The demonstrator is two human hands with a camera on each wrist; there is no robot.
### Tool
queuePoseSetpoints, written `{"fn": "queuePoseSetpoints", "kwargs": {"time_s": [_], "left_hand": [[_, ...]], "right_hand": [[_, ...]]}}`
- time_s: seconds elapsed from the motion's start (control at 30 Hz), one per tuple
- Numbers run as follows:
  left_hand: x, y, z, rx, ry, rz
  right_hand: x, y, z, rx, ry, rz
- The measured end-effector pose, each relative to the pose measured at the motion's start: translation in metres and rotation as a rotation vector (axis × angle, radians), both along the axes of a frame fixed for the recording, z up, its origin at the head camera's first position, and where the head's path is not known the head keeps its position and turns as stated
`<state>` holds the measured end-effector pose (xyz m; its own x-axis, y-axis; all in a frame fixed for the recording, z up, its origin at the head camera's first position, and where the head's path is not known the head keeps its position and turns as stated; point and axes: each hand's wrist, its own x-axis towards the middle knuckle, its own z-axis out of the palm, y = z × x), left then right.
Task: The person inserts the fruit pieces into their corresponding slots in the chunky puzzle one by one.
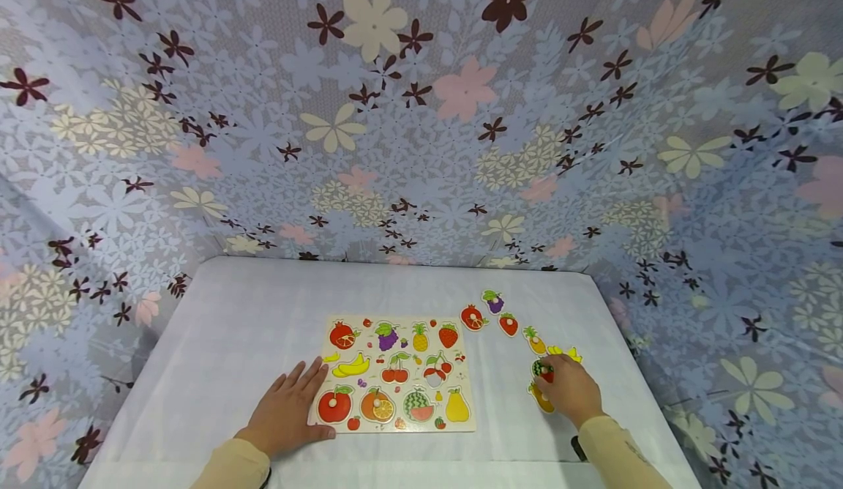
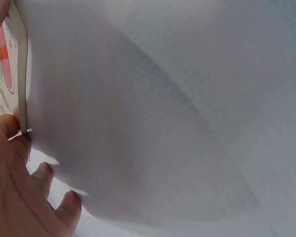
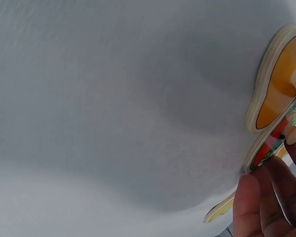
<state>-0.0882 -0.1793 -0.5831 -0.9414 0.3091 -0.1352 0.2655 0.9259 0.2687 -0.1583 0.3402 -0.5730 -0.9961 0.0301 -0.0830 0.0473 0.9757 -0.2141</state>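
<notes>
My left hand rests beside the wooden fruit puzzle board, its fingers spread along the left edge and the thumb near the bottom corner. In the left wrist view, fingertips touch the board's side. My right hand pinches a watermelon puzzle piece by its edge and knob, right of the board. That piece lies against a yellow-orange pear piece. A banana piece shows just behind the right hand. An apple and an orange with knobs sit in the board.
Loose pieces curve along the table's right side: a pomegranate, grapes, a strawberry and a pineapple. A white cloth covers the table. Floral fabric hangs behind and at both sides.
</notes>
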Motion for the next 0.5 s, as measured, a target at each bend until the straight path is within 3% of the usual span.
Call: {"fn": "queuePoseSetpoints", "kwargs": {"time_s": [0.5], "left_hand": [[-0.0004, -0.0008, 0.0021, -0.001, 0.005, -0.002]], "right_hand": [[-0.0032, -0.0024, -0.0028, -0.029, 0.010, -0.023]]}}
